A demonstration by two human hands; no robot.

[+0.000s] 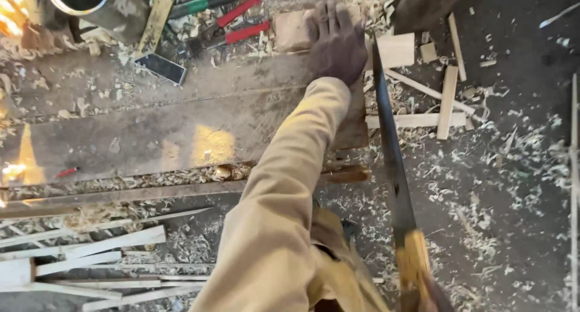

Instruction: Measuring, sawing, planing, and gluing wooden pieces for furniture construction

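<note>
My left hand (336,41) presses flat on a small wooden block (292,29) at the far right end of a long wooden workbench (151,131). My tan sleeve runs from the hand down to the bottom of the view. A hand saw (389,149) with a dark blade and a yellow wooden handle (412,265) stands just right of the bench end, its tip near my left hand. My right hand (436,295) grips the saw handle at the bottom edge and is mostly out of view.
Red-handled pliers (238,23), a green-handled tool (208,1), a phone (161,68) and a metal tin (96,4) lie at the bench's far side. Wood strips (90,251) lie lower left. Offcuts (447,100) and shavings cover the dark floor to the right.
</note>
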